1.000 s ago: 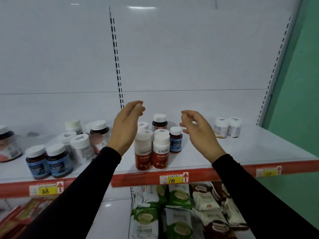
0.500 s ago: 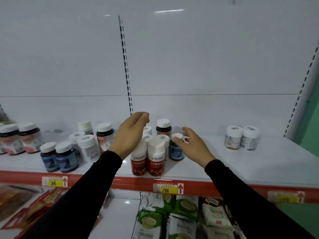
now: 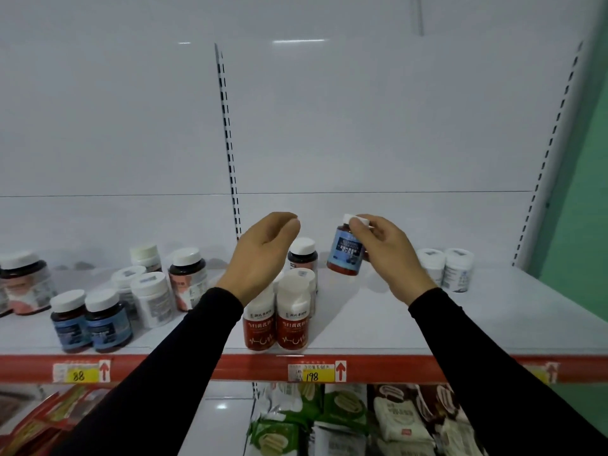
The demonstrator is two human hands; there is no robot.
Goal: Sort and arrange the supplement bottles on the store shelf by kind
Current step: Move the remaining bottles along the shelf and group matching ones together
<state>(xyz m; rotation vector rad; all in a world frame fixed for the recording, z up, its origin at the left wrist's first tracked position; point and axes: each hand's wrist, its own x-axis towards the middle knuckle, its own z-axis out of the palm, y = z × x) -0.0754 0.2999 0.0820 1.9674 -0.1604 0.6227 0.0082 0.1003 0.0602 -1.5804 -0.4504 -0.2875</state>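
My right hand [image 3: 388, 255] grips a small dark bottle with a blue label [image 3: 345, 255] by its white cap, lifted and tilted above the white shelf [image 3: 378, 320]. My left hand [image 3: 263, 258] hovers with loosely curled fingers and holds nothing, just over two tall white bottles with red labels [image 3: 278, 317] at the shelf front. Behind them stands a dark bottle with a white cap [image 3: 302, 256]. Two matching blue-label bottles [image 3: 90, 322] stand at the front left.
Left of centre stand white bottles [image 3: 148, 296] and pink-label dark bottles [image 3: 187, 274], with more at the far left [image 3: 24, 284]. Two small white bottles [image 3: 445, 269] sit at the right. The red shelf edge [image 3: 197, 368] carries price tags. Snack packets [image 3: 329, 419] fill the shelf below.
My right hand closed on the blue-label bottle beside the red-label pair and lifted it up and to the right. My left hand stayed hovering above the red-label bottles.
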